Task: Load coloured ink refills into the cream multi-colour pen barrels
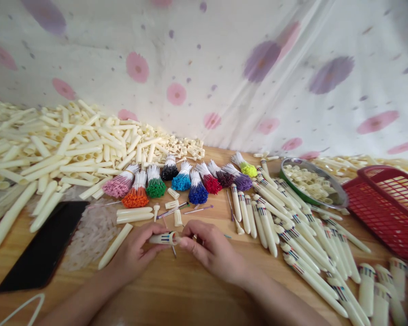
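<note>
Near the front middle of the table, my left hand (138, 246) is closed around a short cream multicolour pen top (161, 238) with coloured sliders in its slots. It lies sideways, open end toward my right hand (207, 249), whose thumb and fingers pinch at that end. What they hold, if anything, is too small to tell. A thin refill (174, 251) shows just below the pen top. Behind my hands are a few loose refills (172, 210), small slotted cream caps (178, 218) and cream barrels (134, 215). Beyond them stand bundles of coloured refills (197, 188).
Cream barrels (71, 149) are heaped at the left, behind a black phone (44, 246) and a pile of small clear pieces (90, 233). Assembled pens (302, 235) cover the right side. A round metal dish (342, 199) of small parts stands beside a red basket (381, 213).
</note>
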`<control>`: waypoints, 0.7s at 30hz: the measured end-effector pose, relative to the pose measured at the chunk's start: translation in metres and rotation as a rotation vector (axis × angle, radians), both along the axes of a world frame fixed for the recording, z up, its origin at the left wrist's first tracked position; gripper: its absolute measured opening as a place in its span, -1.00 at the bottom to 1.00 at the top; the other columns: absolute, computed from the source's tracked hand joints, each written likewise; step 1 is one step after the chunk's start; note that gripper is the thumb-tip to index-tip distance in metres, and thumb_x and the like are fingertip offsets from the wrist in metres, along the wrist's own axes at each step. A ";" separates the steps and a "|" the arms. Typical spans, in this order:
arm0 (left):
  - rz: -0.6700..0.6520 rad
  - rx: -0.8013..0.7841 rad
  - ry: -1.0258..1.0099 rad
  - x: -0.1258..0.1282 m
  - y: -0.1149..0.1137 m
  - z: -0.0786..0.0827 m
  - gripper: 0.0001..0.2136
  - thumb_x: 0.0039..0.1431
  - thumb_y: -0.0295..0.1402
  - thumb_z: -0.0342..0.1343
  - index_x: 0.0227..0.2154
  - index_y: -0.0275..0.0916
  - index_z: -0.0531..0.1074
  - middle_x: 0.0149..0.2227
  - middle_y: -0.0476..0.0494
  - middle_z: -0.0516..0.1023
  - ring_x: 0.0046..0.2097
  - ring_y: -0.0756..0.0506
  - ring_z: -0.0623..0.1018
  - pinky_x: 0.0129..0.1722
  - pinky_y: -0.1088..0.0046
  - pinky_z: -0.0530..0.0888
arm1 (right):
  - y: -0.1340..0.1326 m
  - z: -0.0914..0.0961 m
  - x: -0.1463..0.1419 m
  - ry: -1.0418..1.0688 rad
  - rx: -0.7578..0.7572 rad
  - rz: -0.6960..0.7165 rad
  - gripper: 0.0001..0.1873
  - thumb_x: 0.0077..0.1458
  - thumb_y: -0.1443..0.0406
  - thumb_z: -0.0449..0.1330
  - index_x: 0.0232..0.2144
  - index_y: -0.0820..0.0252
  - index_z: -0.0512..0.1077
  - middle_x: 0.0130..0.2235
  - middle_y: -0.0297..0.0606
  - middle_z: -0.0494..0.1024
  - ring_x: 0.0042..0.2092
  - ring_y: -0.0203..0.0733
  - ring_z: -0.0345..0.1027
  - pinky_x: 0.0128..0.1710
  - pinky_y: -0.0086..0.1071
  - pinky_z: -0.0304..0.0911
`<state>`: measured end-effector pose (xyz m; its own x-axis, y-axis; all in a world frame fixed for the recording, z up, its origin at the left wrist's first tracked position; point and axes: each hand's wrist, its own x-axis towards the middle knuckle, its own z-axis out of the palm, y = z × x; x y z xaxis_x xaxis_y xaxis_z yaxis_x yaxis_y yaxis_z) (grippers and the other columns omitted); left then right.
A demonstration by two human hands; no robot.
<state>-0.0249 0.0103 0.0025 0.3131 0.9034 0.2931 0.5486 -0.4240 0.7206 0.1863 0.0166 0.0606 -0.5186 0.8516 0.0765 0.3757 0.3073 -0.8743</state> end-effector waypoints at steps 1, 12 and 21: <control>0.004 -0.017 -0.004 0.000 0.000 0.000 -0.86 0.06 -0.36 0.10 -0.29 -0.19 0.44 -0.31 -0.11 0.60 -0.25 -0.12 0.57 -0.26 0.41 0.51 | 0.000 0.000 0.002 0.004 0.020 -0.020 -0.69 0.19 0.16 -0.01 -0.51 0.22 0.26 -0.54 -0.40 0.25 -0.49 -0.38 0.08 -0.50 -0.50 0.03; 0.022 -0.090 -0.061 0.000 -0.002 0.000 -0.85 0.04 -0.36 0.11 -0.29 -0.19 0.46 -0.30 -0.10 0.60 -0.22 -0.13 0.56 -0.22 0.39 0.50 | -0.008 0.001 0.007 -0.059 0.392 0.026 -0.79 0.19 0.38 0.00 -0.19 0.24 0.41 -0.34 -0.21 0.45 -0.34 -0.30 0.30 -0.36 -0.45 0.21; -0.044 -0.141 -0.062 -0.001 -0.002 -0.002 -0.84 0.04 -0.40 0.08 -0.28 -0.18 0.46 -0.28 -0.11 0.60 -0.22 -0.14 0.57 -0.23 0.39 0.50 | -0.004 0.005 0.007 -0.280 0.677 0.160 -0.73 0.21 0.42 -0.08 -0.18 0.25 0.40 -0.39 -0.22 0.47 -0.40 -0.26 0.23 -0.42 -0.41 0.15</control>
<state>-0.0256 0.0082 0.0008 0.3385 0.9227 0.1846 0.4846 -0.3390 0.8064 0.1930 0.0128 0.0660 -0.7095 0.5777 0.4036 0.4620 0.8138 -0.3527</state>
